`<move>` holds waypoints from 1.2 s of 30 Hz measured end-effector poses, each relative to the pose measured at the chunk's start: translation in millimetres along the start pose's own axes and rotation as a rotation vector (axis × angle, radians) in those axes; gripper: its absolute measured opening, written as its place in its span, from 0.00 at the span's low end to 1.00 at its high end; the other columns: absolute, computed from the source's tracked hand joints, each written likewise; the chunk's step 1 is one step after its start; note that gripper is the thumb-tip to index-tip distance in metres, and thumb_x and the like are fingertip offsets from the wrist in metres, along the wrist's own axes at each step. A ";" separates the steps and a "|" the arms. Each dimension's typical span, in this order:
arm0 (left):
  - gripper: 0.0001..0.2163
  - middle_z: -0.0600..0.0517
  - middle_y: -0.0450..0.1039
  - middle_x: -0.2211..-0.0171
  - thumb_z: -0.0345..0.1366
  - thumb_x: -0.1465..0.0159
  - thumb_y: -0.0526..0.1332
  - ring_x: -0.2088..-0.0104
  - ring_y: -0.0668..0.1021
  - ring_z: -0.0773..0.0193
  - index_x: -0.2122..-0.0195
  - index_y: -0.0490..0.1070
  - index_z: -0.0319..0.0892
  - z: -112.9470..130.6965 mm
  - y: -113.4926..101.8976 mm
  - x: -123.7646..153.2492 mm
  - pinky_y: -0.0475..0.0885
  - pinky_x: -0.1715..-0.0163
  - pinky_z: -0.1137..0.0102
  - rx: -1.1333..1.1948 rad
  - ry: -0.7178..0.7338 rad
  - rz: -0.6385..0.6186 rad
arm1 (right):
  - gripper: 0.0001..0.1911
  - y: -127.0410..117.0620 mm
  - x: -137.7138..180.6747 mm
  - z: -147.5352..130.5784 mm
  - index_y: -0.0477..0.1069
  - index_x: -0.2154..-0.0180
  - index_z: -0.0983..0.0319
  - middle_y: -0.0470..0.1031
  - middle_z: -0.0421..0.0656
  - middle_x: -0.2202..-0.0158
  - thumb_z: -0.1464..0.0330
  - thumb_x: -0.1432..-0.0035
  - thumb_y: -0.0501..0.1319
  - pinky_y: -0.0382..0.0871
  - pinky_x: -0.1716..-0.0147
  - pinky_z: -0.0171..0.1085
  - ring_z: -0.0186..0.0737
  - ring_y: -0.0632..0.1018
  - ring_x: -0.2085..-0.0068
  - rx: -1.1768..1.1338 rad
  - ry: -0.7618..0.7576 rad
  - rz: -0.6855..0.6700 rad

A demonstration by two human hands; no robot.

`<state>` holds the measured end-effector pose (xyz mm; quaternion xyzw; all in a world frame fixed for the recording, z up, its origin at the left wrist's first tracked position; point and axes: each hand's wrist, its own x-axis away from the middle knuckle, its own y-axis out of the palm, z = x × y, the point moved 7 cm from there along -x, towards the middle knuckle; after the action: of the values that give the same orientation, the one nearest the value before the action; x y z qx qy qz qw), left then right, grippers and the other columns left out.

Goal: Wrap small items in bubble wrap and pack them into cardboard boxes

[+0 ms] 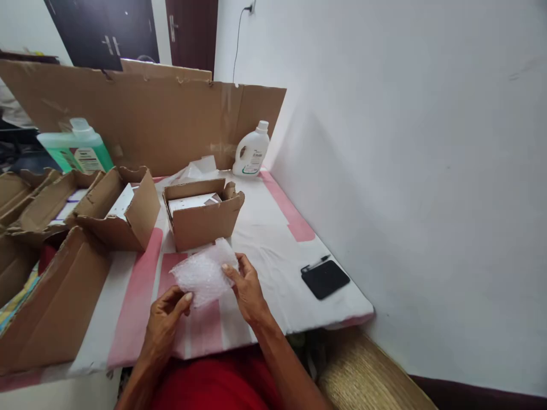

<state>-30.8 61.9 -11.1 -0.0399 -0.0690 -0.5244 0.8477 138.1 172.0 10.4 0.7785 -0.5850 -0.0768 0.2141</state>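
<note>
Bubble wrap (204, 275) is in both our hands near the front edge of the counter (273, 250): our left hand (164, 319) pinches its lower corner and our right hand (247, 285) closes on its right side. We judge the wrapping step is in hand; next it needs steady folding. It looks translucent, crumpled, soft. Just behind stands an open cardboard box (200, 219).
</note>
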 end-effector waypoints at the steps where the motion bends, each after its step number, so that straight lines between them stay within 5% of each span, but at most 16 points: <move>1: 0.21 0.55 0.70 0.76 0.56 0.45 0.69 0.73 0.71 0.66 0.70 0.75 0.40 2.9 -8.0 0.3 0.69 0.68 0.70 -0.032 -0.001 0.039 | 0.19 -4.4 3.6 0.0 0.71 0.57 0.57 0.75 0.40 0.59 0.58 0.47 0.71 0.69 0.66 0.34 0.38 0.74 0.63 0.038 0.011 -0.004; 8: 0.20 0.56 0.68 0.76 0.55 0.46 0.70 0.72 0.70 0.67 0.71 0.74 0.42 5.8 -37.2 2.3 0.68 0.69 0.73 -0.069 0.037 0.146 | 0.15 -21.1 14.2 -3.7 0.72 0.65 0.59 0.72 0.38 0.67 0.59 0.47 0.72 0.68 0.62 0.36 0.37 0.72 0.64 0.185 -0.013 -0.058; 13: 0.19 0.56 0.67 0.75 0.51 0.49 0.73 0.73 0.70 0.67 0.73 0.69 0.43 20.3 -42.0 13.5 0.68 0.72 0.74 -0.014 0.069 0.134 | 0.12 -26.4 7.8 -6.6 0.75 0.68 0.59 0.75 0.41 0.62 0.59 0.47 0.71 0.66 0.66 0.35 0.38 0.73 0.63 0.301 -0.104 0.063; 16: 0.15 0.54 0.69 0.73 0.46 0.46 0.72 0.70 0.73 0.64 0.74 0.69 0.44 49.6 -38.2 24.9 0.70 0.70 0.72 -0.169 0.281 0.144 | 0.17 -19.7 8.5 -5.9 0.73 0.68 0.60 0.75 0.42 0.65 0.54 0.44 0.69 0.64 0.72 0.34 0.36 0.73 0.68 0.278 -0.056 0.036; 19: 0.08 0.52 0.73 0.71 0.40 0.43 0.70 0.68 0.76 0.62 0.74 0.73 0.46 75.6 -24.1 38.9 0.72 0.65 0.71 -0.432 0.574 0.160 | 0.28 3.6 15.5 2.7 0.73 0.64 0.62 0.77 0.47 0.62 0.42 0.39 0.59 0.63 0.78 0.32 0.37 0.77 0.70 0.181 0.120 -0.176; 21: 0.05 0.51 0.75 0.71 0.39 0.40 0.68 0.69 0.78 0.62 0.73 0.76 0.47 78.6 -10.7 43.9 0.73 0.65 0.70 -0.551 0.670 0.107 | 0.32 19.1 20.9 6.9 0.74 0.64 0.63 0.77 0.46 0.64 0.40 0.39 0.56 0.62 0.79 0.31 0.37 0.78 0.71 0.168 0.198 -0.298; 24: 0.06 0.50 0.76 0.72 0.38 0.39 0.66 0.71 0.78 0.63 0.73 0.78 0.48 72.0 0.8 47.2 0.73 0.68 0.71 -0.602 0.709 0.036 | 0.26 28.5 21.3 11.1 0.73 0.70 0.63 0.72 0.40 0.73 0.45 0.44 0.66 0.63 0.79 0.31 0.33 0.73 0.74 0.204 0.226 -0.324; 28: 0.06 0.51 0.74 0.70 0.38 0.41 0.69 0.68 0.78 0.62 0.74 0.75 0.47 58.5 -10.5 47.2 0.72 0.66 0.71 -0.474 0.604 0.085 | 0.22 27.1 19.8 17.4 0.74 0.74 0.62 0.71 0.37 0.75 0.51 0.49 0.72 0.67 0.73 0.32 0.32 0.70 0.73 0.124 0.216 -0.300; 36: 0.18 0.56 0.68 0.72 0.49 0.46 0.72 0.70 0.72 0.68 0.74 0.67 0.43 0.9 -41.1 39.0 0.71 0.69 0.74 0.135 0.002 0.226 | 0.15 10.6 22.3 14.2 0.74 0.75 0.61 0.70 0.35 0.78 0.60 0.52 0.75 0.64 0.72 0.33 0.32 0.68 0.75 0.059 0.079 -0.193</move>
<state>-50.5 9.2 -4.2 0.0104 -0.0985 -0.4196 0.9023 130.3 145.1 5.1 0.8395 -0.5006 -0.0490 0.2057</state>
